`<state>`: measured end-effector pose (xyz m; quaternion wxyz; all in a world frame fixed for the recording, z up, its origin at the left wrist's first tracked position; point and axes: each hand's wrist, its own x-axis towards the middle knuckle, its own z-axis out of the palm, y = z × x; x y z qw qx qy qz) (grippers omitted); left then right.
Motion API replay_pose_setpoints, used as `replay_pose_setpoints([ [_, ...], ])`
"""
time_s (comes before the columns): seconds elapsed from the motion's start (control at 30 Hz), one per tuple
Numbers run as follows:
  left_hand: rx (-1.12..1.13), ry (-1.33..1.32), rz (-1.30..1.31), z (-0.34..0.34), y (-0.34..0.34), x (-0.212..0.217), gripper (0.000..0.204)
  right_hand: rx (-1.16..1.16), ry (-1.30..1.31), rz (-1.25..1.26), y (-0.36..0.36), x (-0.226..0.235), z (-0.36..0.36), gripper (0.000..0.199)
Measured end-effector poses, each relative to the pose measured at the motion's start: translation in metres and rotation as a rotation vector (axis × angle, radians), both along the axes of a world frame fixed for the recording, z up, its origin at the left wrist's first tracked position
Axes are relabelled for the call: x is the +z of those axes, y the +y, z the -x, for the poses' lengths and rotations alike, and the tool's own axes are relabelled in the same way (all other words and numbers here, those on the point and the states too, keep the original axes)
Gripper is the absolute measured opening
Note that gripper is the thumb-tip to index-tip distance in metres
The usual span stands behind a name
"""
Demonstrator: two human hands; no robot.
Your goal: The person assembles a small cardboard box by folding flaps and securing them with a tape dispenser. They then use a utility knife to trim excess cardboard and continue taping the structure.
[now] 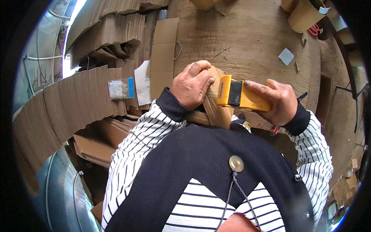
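Note:
My left hand (192, 85) is closed on the edge of a brown, angled piece (217, 112) with a grained surface, cardboard or wood, I cannot tell which. It stands close against my body at the table's near side. In my right hand (279, 101) is a yellow hand tool (253, 99) with a black band (235, 94) across it. The fingers wrap round its right part, and the thumb lies along the top. The tool's left end is against or just above the piece, beside my left fingers. My body hides the piece's lower part.
Stacks of flat cardboard (73, 98) fill the left side. A clear packet (120, 89) and a white paper (143, 83) lie there. On the wooden table (247, 38) are a pale blue-white square (286, 57) and brown round containers (305, 17). Red scissor handles (313, 30) show at the right.

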<state>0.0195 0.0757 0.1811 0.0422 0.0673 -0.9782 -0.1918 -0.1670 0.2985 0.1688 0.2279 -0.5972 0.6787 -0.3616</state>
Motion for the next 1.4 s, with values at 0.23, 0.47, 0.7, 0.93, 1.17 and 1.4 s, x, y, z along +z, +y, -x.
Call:
replay_pose_setpoints([
  [0.23,-0.008,-0.081,0.032,-0.001,0.005,0.006,0.022,0.168,-0.269,0.020,-0.018,-0.056,0.005,0.066],
  [0.47,0.020,-0.097,0.040,-0.006,0.008,0.008,0.023,0.281,-0.314,-0.023,-0.014,-0.095,0.003,0.063],
  [0.7,0.019,-0.099,0.070,-0.007,0.013,0.008,0.023,0.323,-0.142,-0.089,-0.005,-0.106,0.006,0.058],
  [0.93,0.026,-0.089,0.167,-0.005,0.021,0.006,0.019,0.553,0.285,-0.257,-0.071,-0.032,0.020,0.050],
  [1.17,0.043,-0.032,0.163,-0.006,0.012,0.005,0.016,0.543,0.392,-0.689,-0.086,-0.109,0.018,0.039],
  [1.4,0.097,-0.060,0.126,-0.008,0.011,0.005,0.020,-0.436,-1.236,0.206,-0.048,-0.132,-0.067,0.067],
])
